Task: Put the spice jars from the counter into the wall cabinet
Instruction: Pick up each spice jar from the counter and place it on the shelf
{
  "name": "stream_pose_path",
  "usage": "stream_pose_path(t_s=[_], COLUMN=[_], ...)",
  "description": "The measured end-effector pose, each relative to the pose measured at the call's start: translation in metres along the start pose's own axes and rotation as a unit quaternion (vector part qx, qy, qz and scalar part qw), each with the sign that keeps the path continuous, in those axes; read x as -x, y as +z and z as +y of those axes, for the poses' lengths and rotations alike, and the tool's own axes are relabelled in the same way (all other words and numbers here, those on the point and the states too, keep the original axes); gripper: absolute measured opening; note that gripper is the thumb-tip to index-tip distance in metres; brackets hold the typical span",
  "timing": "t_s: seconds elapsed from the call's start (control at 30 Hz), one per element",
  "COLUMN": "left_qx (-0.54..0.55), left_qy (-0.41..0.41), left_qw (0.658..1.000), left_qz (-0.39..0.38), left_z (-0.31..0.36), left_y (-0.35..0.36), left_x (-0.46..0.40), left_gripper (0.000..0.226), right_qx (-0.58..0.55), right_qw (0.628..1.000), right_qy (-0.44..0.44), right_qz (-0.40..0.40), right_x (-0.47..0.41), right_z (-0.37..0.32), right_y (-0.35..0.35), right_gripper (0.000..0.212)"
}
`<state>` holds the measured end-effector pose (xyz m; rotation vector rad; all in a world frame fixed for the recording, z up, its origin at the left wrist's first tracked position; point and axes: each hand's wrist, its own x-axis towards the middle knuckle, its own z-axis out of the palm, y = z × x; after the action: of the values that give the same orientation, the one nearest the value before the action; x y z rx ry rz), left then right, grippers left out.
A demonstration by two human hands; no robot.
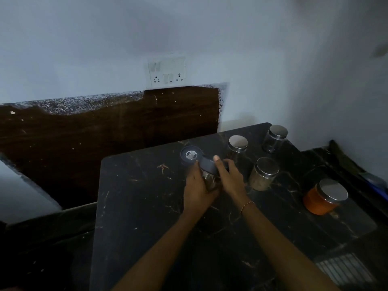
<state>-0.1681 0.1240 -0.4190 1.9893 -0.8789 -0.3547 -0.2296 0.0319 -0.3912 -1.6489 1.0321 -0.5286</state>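
Both my hands hold one spice jar [206, 175] with a dark blue flip lid over the black counter [142, 206]. My left hand [197, 190] wraps the glass body from the left. My right hand [228, 175] rests on the lid's right side, and the flip cap [190, 155] stands open toward the upper left. Several steel-lidded jars stand to the right: a clear one [237, 147], a clear one at the back [275, 138], one with beige powder [264, 173] and one with orange powder [323, 196]. The wall cabinet is out of view.
A white switch and socket plate [167, 72] sits on the wall above a dark brown backsplash [105, 127]. The counter drops off at its left edge. A ribbed grey surface [344, 271] lies at the lower right, and a dark ledge runs along the right wall.
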Motion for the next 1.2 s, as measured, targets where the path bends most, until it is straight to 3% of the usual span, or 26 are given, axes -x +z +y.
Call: stream_pose_path(t_s=[0.07,0.2,0.27,0.37,0.43,0.57,0.7,0.97,1.2], left_qx=[0.149,0.429,0.487,0.515,0.504,0.391,0.354,0.365,0.312], left_qy=[-0.043,-0.104,-0.094,-0.085,-0.088,-0.061,-0.048,0.014,0.011], left_qw=[0.987,0.884,0.851,0.836,0.848,0.917,0.931,0.931,0.948], left_qz=[-0.034,-0.153,-0.175,-0.170,-0.139,-0.040,0.070,0.016,0.068], left_z=[0.005,0.013,0.017,0.021,0.020,0.022,0.029,0.041,0.045], left_y=[-0.014,-0.043,-0.050,-0.059,-0.067,-0.072,-0.077,-0.094,-0.110], left_x=[-0.012,-0.026,-0.031,-0.038,-0.042,-0.047,-0.051,-0.057,-0.065], left_gripper=[0.107,0.055,0.047,0.052,0.053,0.035,0.022,0.024,0.022], right_qx=[-0.090,-0.270,-0.335,-0.386,-0.397,-0.370,-0.282,-0.262,-0.260], right_qw=[0.996,0.952,0.924,0.903,0.900,0.918,0.947,0.948,0.945], right_qy=[0.005,0.045,0.057,0.069,0.065,-0.013,-0.092,-0.145,-0.165], right_qz=[-0.002,-0.138,-0.175,-0.177,-0.169,-0.139,-0.124,-0.106,-0.106], right_x=[0.000,0.005,0.008,0.008,0.006,0.000,0.000,-0.008,-0.011], right_z=[-0.011,-0.020,-0.023,-0.032,-0.038,-0.044,-0.049,-0.068,-0.089], right_y=[-0.007,-0.015,-0.010,0.000,0.005,0.010,0.017,0.022,0.026], right_gripper=[0.033,0.049,0.050,0.048,0.047,0.040,0.036,0.040,0.040])
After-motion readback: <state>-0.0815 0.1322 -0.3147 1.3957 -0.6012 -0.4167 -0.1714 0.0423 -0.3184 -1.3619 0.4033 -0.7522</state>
